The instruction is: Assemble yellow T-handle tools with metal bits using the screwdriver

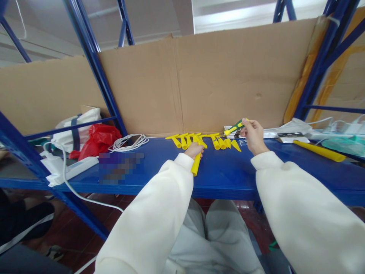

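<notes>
Over blue tabletop (228,171) | my left hand (194,150) grips yellow piece (195,167), probably steadying it | my right hand (253,136) pinches screwdriver (236,127) by handle-end, leaving shaft free, pointing left

Yellow tubular piece (195,166) partly hidden by left grip (194,150); screwdriver (234,127) handle partly covered by right grip (254,135); pixelated patch (121,168) unreadable.
</notes>
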Motion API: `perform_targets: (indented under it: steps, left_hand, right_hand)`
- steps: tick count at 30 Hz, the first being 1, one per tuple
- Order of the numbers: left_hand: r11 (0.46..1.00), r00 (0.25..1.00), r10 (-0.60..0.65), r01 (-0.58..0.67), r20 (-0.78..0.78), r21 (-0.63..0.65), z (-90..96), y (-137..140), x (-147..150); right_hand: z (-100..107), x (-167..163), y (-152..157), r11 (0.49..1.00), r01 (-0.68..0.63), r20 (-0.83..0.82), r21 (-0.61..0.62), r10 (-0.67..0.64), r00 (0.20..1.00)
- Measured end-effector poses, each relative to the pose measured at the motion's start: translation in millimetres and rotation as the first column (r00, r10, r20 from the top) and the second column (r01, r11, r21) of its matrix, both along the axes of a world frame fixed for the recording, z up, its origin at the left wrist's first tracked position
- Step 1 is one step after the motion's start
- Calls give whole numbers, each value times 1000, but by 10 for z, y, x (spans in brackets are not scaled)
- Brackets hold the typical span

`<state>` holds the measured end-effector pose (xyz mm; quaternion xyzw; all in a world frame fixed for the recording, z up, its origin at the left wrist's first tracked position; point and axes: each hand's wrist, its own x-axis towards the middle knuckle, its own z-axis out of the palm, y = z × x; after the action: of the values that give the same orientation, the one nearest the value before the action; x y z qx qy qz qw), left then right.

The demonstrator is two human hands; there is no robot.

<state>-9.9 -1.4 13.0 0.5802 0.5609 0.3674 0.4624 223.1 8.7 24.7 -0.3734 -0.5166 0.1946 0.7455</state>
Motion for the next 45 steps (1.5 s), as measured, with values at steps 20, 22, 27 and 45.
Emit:
perform_targets:
  steps: [20,22,27,45]
  left_hand:
    - [997,999,-1,-3,54,71,36,-2,1]
    - [997,999,0,-4,55,72,40,-4,0]
    - [998,998,0,-4,69,69,40,-10,2]
    - [982,988,-46,17,148,187,182,-78,-60]
  right_hand:
    - [-14,-133,-91,911,-104,73,-398,145,987]
    - [-12,-163,-107,898,-111,76,-426,158,984]
    - [-36,-200,-141,861,-161,133,-482,254,958]
    - [-233,-67,-39,783,-228,414,-579,523,745]
